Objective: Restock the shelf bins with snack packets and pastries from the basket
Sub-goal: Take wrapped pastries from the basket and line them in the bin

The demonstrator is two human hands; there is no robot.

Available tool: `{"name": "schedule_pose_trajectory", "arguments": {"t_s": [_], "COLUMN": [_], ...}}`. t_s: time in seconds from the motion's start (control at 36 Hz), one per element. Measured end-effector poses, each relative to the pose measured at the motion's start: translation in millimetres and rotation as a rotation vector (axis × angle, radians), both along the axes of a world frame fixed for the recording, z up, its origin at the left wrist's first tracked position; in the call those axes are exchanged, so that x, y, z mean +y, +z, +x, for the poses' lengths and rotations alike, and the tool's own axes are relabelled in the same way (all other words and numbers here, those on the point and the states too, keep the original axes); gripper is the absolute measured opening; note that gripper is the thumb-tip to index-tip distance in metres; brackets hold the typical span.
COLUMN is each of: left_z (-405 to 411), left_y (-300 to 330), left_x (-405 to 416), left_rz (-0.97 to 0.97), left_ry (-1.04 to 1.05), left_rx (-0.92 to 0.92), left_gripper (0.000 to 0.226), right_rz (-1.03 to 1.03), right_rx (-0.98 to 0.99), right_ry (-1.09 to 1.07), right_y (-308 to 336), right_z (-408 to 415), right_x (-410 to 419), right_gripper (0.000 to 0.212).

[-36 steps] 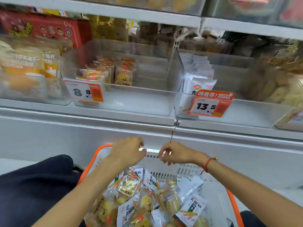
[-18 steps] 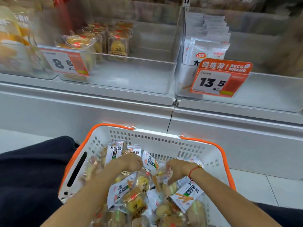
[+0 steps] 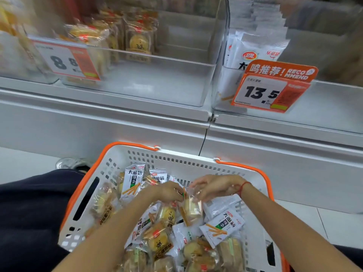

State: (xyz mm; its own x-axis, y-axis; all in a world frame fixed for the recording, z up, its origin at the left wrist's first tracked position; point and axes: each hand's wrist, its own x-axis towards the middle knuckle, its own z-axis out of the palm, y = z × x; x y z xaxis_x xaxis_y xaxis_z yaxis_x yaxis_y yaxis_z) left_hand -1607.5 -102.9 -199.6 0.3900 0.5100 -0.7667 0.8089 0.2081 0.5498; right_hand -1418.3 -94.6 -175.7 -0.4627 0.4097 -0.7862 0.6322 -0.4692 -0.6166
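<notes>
Clear-wrapped pastry pinched by both hands, L & R; 1 basket.

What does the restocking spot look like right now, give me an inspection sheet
Surface: white shelf ledge, pale floor below.
Job's things: basket full of snack packets and pastries; pastry bin and packet bin part filled.
Clutter: nothing seen.
Hands: left hand and right hand in the basket, pinching a clear pastry packet between them.
Cables: nothing seen.
Surroundings: price tags 8.8 and 13.5.
</notes>
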Motion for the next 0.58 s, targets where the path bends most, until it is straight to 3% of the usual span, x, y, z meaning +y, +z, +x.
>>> {"name": "schedule_pose_trajectory", "arguments": {"t_s": [0.06, 0.17, 0.33, 0.5, 0.58], "left_z": [-6, -24, -55, -90, -102], "left_y": [14, 44, 95, 141, 160], "left_x": [5, 13, 22, 34, 41], "left_rz": [-0.09, -0.281, -0.191, -0.107, -0.082], "left_ry": [0.071, 0.232, 0.232, 0.267, 0.329], "left_rx": [-0.079, -0.25, -0.29, -0.322, -0.385], "left_gripper": [0.036, 0.031, 0.021, 0.02, 0.022], "right_rz": [-0.058, -0.055, -0.045, 0.102, 0.11], "right_rx": [0.151, 0.311, 0.52, 0.419, 0.472], "right_ry": [-0.135, -0.216, -0.396, -0.466, -0.479], "right_y": [10, 25, 48, 85, 110], "right_z": [2, -4, -21, -42, -53], "right_x": [3, 8, 14, 12, 7], "right_gripper": [0.051, 0.046, 0.044, 0.047, 0.045]}}
